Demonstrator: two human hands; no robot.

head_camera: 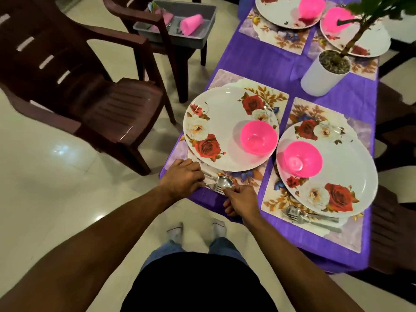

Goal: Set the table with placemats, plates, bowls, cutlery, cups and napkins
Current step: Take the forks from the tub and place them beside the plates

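The person stands at the near corner of a purple-covered table [265, 61]. The left hand [182, 179] grips the handles of a spoon [224, 182] and fork [213, 188] over the nearest placemat [247, 176]; the right hand [242, 199] touches the spoon's bowl with its fingertips. Just beyond sits a rose-patterned plate [216, 131] with a pink bowl [258, 137] on it. A grey tub [198, 39] holding a pink cup [192, 24] rests on a brown chair [171, 48].
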